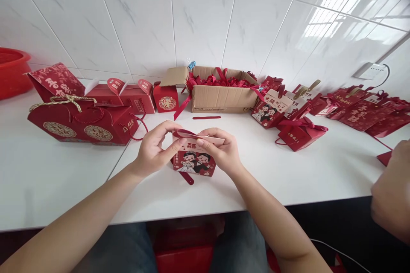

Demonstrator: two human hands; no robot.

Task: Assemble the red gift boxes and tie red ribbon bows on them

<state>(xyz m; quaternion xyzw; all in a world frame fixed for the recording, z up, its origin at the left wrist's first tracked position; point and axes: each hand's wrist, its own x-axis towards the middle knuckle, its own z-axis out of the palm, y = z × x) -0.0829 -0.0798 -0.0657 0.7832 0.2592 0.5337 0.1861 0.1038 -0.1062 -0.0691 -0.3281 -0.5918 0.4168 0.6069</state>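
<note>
1. Forearms (85,222), cropped at 7 and 5 o'clock.
2. Couple-print box (195,164), just off centre toward 6 o'clock; top flaps pinched by left hand (156,149) and right hand (224,149); writing part-covered by thumbs, 囍 legible.
3. Red strip (187,178), partly hidden by box.
4. Carton (221,100), 12 o'clock: "www." readable, rest too small.
5. Another person's hand (392,183), 4 o'clock: cut off, blurred, cannot tell grip.

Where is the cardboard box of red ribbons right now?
In the head view, the cardboard box stands just right of centre near the tiled wall, behind a thin red strip.
</note>
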